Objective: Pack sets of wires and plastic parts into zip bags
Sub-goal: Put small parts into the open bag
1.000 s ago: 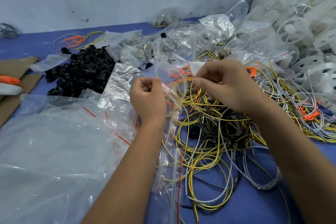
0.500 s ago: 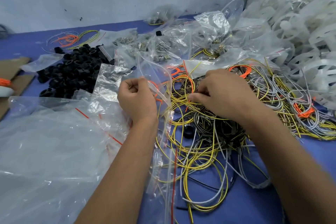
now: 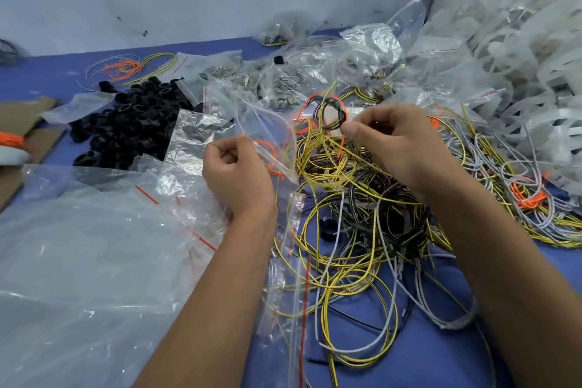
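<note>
Holding a small clear zip bag [image 3: 267, 132] by its edge, your left hand [image 3: 236, 176] is curled in a pinch just above the blue desk [image 3: 393, 353]. An orange wire shows through the bag's film, just beside your fingers. Your right hand [image 3: 396, 148] sits level with it, close by but apart, fingers curled and pinching a small coil of black and orange wire [image 3: 330, 113] lifted up beside the bag's upper edge. Below and between both hands lies the tangled heap of yellow, grey and black wires [image 3: 362, 214], spreading to the right under your right forearm. A pile of black plastic rings [image 3: 126, 126] rests on the desk well to the left of your left hand. Filled zip bags [image 3: 277, 82] crowd the far side, near the wall. A large crumpled clear bag [image 3: 88, 261] covers the desk to the left of your left forearm.
</note>
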Demonstrator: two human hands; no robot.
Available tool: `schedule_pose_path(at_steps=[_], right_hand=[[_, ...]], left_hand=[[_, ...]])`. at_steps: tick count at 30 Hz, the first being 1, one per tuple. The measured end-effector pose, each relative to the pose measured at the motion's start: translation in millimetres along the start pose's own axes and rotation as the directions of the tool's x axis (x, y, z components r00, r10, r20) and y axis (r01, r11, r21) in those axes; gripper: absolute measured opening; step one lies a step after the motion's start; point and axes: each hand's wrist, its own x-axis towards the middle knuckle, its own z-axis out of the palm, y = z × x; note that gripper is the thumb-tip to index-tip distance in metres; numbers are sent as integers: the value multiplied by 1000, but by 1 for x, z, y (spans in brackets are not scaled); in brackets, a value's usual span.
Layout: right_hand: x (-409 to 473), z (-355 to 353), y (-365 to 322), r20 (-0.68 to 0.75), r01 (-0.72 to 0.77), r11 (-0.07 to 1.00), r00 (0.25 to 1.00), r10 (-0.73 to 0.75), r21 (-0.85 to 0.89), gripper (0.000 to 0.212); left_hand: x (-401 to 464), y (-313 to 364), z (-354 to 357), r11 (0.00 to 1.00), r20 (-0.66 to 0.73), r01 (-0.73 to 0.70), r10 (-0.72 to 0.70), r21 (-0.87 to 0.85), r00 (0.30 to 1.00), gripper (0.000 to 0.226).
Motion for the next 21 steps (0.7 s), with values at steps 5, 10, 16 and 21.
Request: schedule_pose_path(at_steps=[5,10,16,21], right_hand=[[3,-3,2,-70,-11,997,997,16,75,23],[4,-5,10,-226,-73,953,974,5,-293,25],[3,-9,6,-294,-115,854,955,-47,-508,11],[1,-4,2,-307,-10,797,926,-221,-604,8]], left_hand=[[1,1,0,1000,-10,-8,8,9,1000,10],[0,0,-1,1000,-13,-1,2,18,1000,9],[-1,2,-1,999,-12,15,-14,43,1000,8],[-2,2,-2,998,-5,9,-8,68,1000,8]])
